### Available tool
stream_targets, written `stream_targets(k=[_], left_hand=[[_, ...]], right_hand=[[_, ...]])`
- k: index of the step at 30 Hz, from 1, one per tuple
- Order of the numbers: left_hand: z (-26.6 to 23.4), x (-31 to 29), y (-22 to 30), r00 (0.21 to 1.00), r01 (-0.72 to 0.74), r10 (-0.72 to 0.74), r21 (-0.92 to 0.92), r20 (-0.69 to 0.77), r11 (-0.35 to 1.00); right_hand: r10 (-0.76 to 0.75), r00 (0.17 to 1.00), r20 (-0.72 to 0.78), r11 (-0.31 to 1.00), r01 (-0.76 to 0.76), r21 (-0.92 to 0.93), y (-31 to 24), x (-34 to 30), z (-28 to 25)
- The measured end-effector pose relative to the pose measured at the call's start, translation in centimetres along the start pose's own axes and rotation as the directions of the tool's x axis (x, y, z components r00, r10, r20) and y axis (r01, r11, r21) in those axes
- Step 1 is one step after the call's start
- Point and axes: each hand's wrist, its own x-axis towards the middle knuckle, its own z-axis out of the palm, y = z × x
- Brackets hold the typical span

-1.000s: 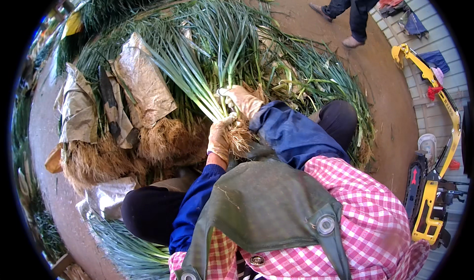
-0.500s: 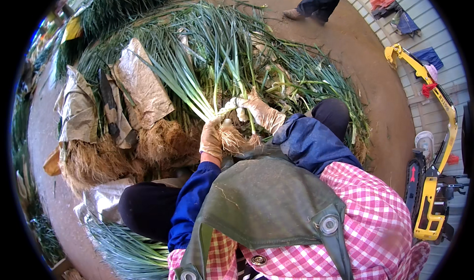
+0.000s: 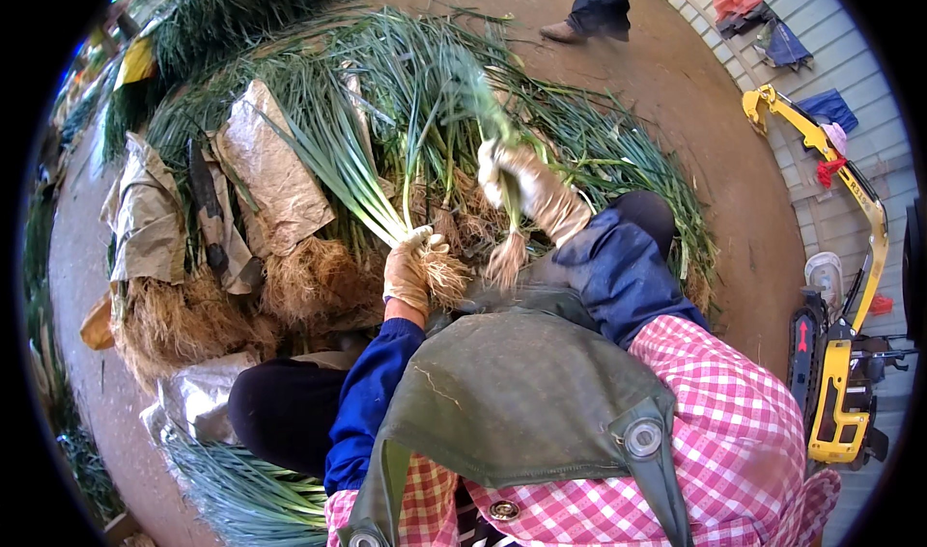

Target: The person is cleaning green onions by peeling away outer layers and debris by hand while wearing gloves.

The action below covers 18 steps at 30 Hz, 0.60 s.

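Note:
My left hand (image 3: 407, 271), in a dirty pale glove, is closed round a small bunch of green onions (image 3: 362, 192) just above the roots. The white stalks and long green leaves fan out up and to the left, and the tan roots hang by my wrist. My right hand (image 3: 529, 192), gloved too, grips another green onion (image 3: 509, 259) a little to the right. Its roots dangle below the fist, and its leaves above are smeared by motion. Beyond both hands spreads a large heap of loose green onions (image 3: 415, 74).
Bundles wrapped in brown paper (image 3: 273, 166) stand at the left, roots toward me. More green onions (image 3: 246, 489) lie at the lower left beside my knee. A person's leg (image 3: 603, 4) is at the far edge. A yellow toy-like excavator (image 3: 838, 407) shows at the right.
My right hand has moved away from the left, up and to the right, with a green onion in it. The left hand keeps its bunch. The person's leg at the far edge has shifted left.

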Motion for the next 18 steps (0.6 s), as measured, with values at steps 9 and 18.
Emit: stream_targets(k=[9, 18], left_hand=[[1.7, -0.9, 0.6, 0.995, -0.079, 0.080, 0.020, -0.064, 0.997], [1.6, -0.9, 1.6, 0.986, -0.166, 0.167, -0.076, 0.004, 0.983]], right_hand=[[-0.066, 0.810, -0.583, 0.812, -0.296, -0.503, 0.9, 8.0, -6.4], [0.135, 0.567, -0.813, 0.622, -0.687, -0.376, 11.1, 12.3, -7.2]])
